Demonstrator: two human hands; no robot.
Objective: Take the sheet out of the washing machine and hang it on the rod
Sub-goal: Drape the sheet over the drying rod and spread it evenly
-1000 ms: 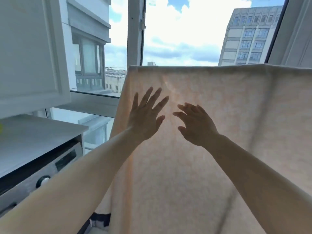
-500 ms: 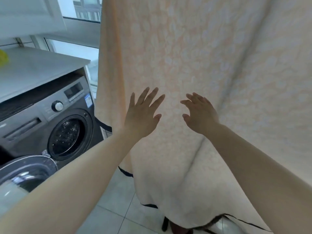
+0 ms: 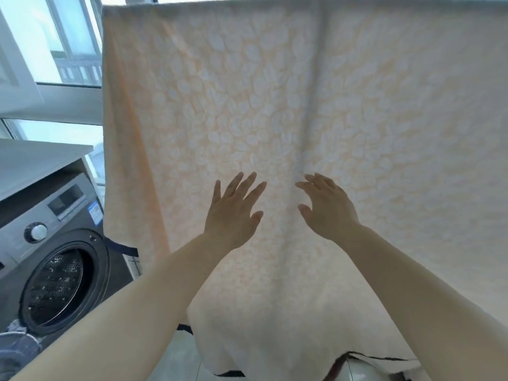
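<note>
Daylight from a window [image 3: 68, 42] at upper left fills a laundry corner, with pale floor tiles [image 3: 176, 361] showing at the bottom; one sheet [image 3: 275, 105], peach with a pale leaf-like pattern and a dark trim along its lower edge, hangs spread wide across most of the view, its top edge folded over at the upper border; whatever it hangs over cannot be made out. Two bare hands are raised before it, near each other but apart; the left hand [image 3: 233, 210] has straight, spread fingers, and the right hand [image 3: 327, 207] has loosely extended fingers; neither grips anything, and whether the fingertips actually touch the cloth cannot be told. One grey washing machine [image 3: 41, 229] stands at left beneath a white countertop [image 3: 35, 160], just beside the sheet's left edge; it has one round dial [image 3: 37, 232], and its door [image 3: 16, 350] is swung open at the lower left corner, so the perforated drum [image 3: 55, 287] shows.
</note>
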